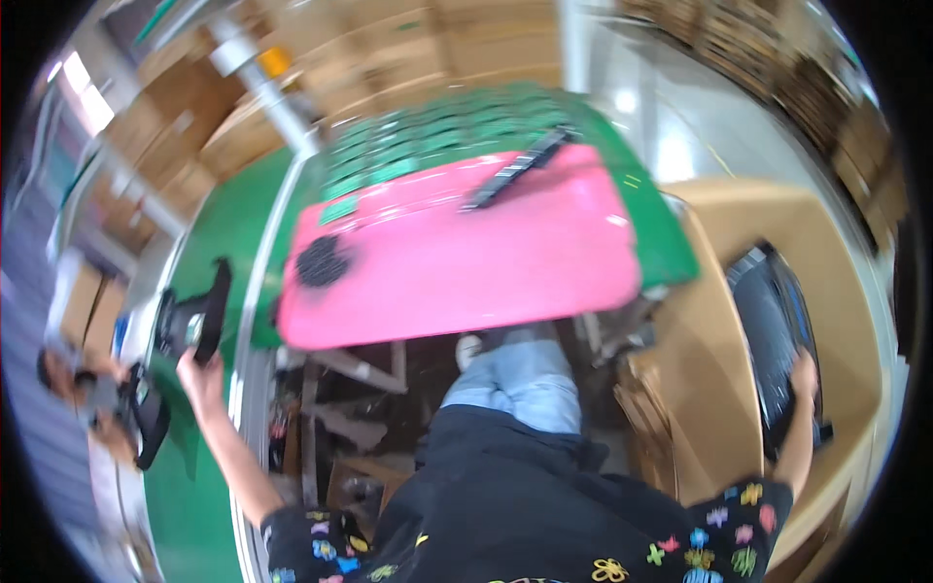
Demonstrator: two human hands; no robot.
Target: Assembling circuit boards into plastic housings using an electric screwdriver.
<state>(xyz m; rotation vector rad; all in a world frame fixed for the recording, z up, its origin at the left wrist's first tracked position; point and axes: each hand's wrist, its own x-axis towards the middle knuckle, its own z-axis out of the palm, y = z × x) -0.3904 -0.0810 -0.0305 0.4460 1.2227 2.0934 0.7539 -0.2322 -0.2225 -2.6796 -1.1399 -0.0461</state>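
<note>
My left hand [201, 379] reaches out over the green belt surface. Its fingers close on the lower end of a black moulded plastic part [212, 309] with a flared bar on one side. Far out to the right, my right hand [804, 377] grips the edge of a long, glossy black panel [763, 330], which stands tilted inside a tan bin [714, 340]. Between my arms, a pink mat [466, 267] covers the table. On it lie a slim black strip [517, 170], set diagonally, and a dark round bunch of small pieces [322, 262], too blurred to make out.
Rows of small green pieces [437, 131] line the table's far side. At the left, another person [83, 389] handles a similar black part [149, 416] beside the green belt [185, 486]. Cardboard boxes [379, 49] are stacked behind. A metal post [575, 44] rises at the table's back.
</note>
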